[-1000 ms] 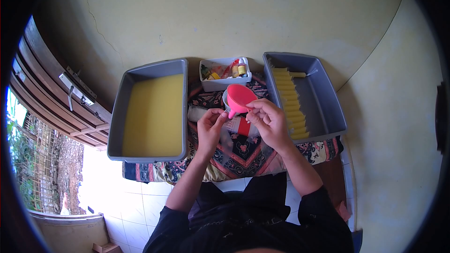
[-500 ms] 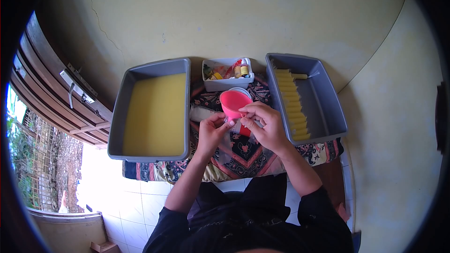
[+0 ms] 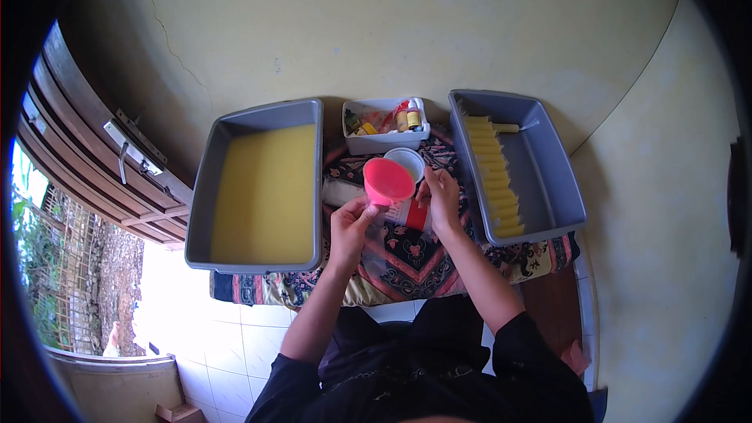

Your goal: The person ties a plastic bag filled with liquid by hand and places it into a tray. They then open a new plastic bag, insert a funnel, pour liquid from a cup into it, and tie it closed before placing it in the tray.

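Note:
A pink funnel (image 3: pixel 389 180) is in my left hand (image 3: pixel 349 227), with thumb and fingers closed around its narrow lower end. Its wide mouth points upward and tilts. Just behind it stands a round pale cup (image 3: pixel 405 161), part of its near side covered by the funnel. My right hand (image 3: pixel 443 202) is beside the cup on the right, fingers bent and apart, fingertips right at the rim. Beneath both hands lies a red and white packet (image 3: pixel 410 215) on the patterned cloth (image 3: pixel 403 254).
At left stands a grey tub (image 3: pixel 319 188) of yellowish liquid. A second grey tub (image 3: pixel 552 180) on the right holds a row of yellow filled tubes (image 3: pixel 493 176). Small bottles sit in a pale box (image 3: pixel 384 142) at the back, near the wall. A wooden door (image 3: pixel 117 141) is at far left.
My right hand has let go of the funnel and moved right, to the cup's rim. The funnel has dropped slightly in my left hand, showing more of the cup.

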Demonstrator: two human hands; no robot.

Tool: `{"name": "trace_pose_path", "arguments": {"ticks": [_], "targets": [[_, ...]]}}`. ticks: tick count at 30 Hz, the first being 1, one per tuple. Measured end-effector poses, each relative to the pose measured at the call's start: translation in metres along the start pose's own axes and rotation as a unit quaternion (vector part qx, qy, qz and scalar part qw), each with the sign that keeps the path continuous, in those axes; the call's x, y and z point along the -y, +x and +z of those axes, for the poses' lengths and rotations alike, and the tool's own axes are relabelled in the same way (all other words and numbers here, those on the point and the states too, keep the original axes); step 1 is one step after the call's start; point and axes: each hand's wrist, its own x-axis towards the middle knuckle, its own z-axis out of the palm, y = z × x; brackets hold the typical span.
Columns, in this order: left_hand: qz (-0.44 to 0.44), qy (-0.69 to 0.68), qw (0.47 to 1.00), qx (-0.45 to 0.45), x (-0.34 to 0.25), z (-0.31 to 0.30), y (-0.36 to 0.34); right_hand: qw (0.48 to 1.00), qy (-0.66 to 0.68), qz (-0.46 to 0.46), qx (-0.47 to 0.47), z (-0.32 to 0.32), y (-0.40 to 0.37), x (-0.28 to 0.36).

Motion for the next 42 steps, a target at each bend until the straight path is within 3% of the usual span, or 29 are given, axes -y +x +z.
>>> {"name": "trace_pose_path", "arguments": {"ticks": [5,7,8,9,11,22,24,25,27,28,30,31,33,37,42], "targets": [[-0.021,-0.044,0.999,0.004,0.012,-0.006,-0.003,0.988,-0.146,0.049,-0.002,-0.007,0.003,-0.003],[0.0,-0.049,0.999,0.001,0.009,-0.005,0.001,0.989,-0.042,-0.143,0.01,0.008,-0.015,0.021],[-0.009,-0.048,0.999,0.002,0.008,-0.003,-0.001,0.978,-0.036,-0.198,0.05,0.016,-0.024,0.033],[-0.017,-0.047,0.999,0.005,0.008,-0.001,-0.003,0.979,-0.037,-0.196,0.049,0.023,-0.03,0.048],[-0.023,-0.04,0.999,0.011,0.008,0.001,-0.001,0.891,-0.242,-0.356,0.144,0.031,-0.034,0.071],[-0.008,0.041,0.998,0.049,-0.01,0.006,-0.001,0.837,-0.294,-0.391,0.246,0.027,-0.024,0.085],[-0.004,0.037,0.999,0.033,-0.008,0.004,-0.001,0.896,-0.195,-0.358,0.177,0.03,-0.027,0.084],[-0.005,0.037,0.999,0.033,-0.009,0.003,-0.001,0.896,-0.194,-0.358,0.177,0.026,-0.023,0.074],[0.013,0.045,0.999,-0.007,-0.008,0.002,-0.003,0.984,-0.069,-0.152,0.066,0.01,-0.008,0.033],[0.012,0.045,0.999,-0.006,-0.006,0.001,-0.004,0.984,-0.068,-0.151,0.065,0.001,-0.001,0.018],[0.02,0.041,0.999,-0.023,-0.001,0.0,-0.003,0.996,-0.08,0.001,0.029,-0.009,0.011,0.002],[0.02,0.042,0.999,-0.023,0.0,-0.001,-0.004,0.996,-0.079,0.001,0.029,-0.011,0.014,-0.001],[0.017,0.012,1.0,-0.022,0.001,-0.001,-0.005,0.989,-0.098,0.106,0.014,-0.014,0.018,-0.006],[0.036,0.004,0.999,-0.031,0.007,-0.001,-0.006,0.989,-0.033,0.144,0.03,-0.011,0.023,-0.012],[0.029,0.018,0.999,-0.038,0.016,-0.004,-0.01,0.997,-0.024,0.066,0.032,-0.003,0.023,-0.01]]}}
